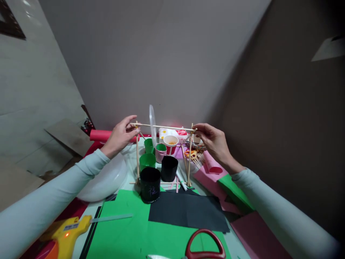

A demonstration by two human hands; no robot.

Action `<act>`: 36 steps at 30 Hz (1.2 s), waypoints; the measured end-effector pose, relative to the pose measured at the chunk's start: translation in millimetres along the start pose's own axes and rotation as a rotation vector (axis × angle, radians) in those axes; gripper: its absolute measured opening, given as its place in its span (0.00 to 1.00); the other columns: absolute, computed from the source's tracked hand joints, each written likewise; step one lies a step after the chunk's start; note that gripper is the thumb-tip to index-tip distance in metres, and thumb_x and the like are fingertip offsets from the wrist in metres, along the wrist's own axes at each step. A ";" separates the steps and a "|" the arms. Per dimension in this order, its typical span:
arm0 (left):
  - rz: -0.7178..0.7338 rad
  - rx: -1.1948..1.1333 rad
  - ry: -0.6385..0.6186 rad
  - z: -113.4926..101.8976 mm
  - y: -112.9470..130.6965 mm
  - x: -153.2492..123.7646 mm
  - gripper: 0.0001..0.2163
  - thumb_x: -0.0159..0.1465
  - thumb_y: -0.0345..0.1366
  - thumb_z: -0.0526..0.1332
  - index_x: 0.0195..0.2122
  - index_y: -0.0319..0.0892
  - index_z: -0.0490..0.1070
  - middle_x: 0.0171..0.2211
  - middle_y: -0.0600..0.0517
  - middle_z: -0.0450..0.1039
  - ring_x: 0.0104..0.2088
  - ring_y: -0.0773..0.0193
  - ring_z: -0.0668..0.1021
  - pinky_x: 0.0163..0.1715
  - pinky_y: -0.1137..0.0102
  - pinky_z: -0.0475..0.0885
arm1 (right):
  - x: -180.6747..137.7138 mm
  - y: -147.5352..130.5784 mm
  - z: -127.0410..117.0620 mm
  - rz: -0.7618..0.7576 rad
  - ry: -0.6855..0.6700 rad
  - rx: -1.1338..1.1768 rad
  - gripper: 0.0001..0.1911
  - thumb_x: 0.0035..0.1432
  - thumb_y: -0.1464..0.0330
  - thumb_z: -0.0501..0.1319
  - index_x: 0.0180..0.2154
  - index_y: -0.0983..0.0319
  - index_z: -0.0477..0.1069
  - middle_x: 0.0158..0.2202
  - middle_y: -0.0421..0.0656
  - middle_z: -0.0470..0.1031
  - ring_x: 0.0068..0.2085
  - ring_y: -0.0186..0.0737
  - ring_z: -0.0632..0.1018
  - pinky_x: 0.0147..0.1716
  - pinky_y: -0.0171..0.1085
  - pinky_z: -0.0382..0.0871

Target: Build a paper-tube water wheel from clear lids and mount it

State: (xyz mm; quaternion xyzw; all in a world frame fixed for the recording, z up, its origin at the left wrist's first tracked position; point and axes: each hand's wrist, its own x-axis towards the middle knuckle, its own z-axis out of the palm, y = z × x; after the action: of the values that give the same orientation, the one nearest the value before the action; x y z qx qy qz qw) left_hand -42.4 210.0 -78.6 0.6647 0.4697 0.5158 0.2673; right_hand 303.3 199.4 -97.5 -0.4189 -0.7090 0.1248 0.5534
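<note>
Stick frame (172, 127) between two hands (121, 135) (215, 141)

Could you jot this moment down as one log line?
left hand: at wooden frame, upper left corner | right hand: pinching upper right corner | nearby: front black cup, yellow glue gun

The head-worn camera looks forward and down past both hands (120, 136) (214, 142) toward the grey wall (161, 54).

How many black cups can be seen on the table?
2: one black cup stands nearest to the camera; the other black cup is behind it, to the right. More could be hidden behind them.
</note>
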 end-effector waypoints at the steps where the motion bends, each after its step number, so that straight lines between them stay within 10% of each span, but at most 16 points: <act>1: -0.001 -0.012 0.003 -1.2 0.9 -0.8 0.37 0.54 0.45 0.69 0.64 0.33 0.67 0.50 0.35 0.81 0.52 0.45 0.83 0.58 0.47 0.76 | -0.3 -0.3 -0.6 0.002 0.000 -0.008 0.11 0.61 0.66 0.63 0.44 0.60 0.81 0.41 0.47 0.85 0.41 0.46 0.84 0.46 0.47 0.76; 19: -0.014 0.030 0.025 -11.1 12.5 -1.4 0.19 0.62 0.50 0.62 0.43 0.40 0.82 0.43 0.41 0.86 0.43 0.47 0.86 0.52 0.49 0.79 | 6.5 -2.4 -5.8 0.018 -0.012 -0.066 0.10 0.60 0.62 0.64 0.37 0.61 0.80 0.33 0.45 0.84 0.34 0.42 0.81 0.39 0.43 0.74; 36: 0.213 0.255 0.209 -10.7 77.7 2.8 0.12 0.65 0.43 0.63 0.39 0.43 0.83 0.39 0.47 0.84 0.45 0.51 0.82 0.57 0.51 0.73 | 32.2 -59.2 -32.1 -0.060 0.132 0.075 0.06 0.57 0.63 0.68 0.34 0.58 0.75 0.32 0.40 0.79 0.33 0.37 0.78 0.36 0.38 0.72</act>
State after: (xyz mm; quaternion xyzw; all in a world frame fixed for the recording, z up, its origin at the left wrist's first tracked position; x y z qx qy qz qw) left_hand -25.2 178.8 -8.7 0.6821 0.4835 0.5435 0.0748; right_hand 303.6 177.2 -26.2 -0.3837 -0.6781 0.1067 0.6177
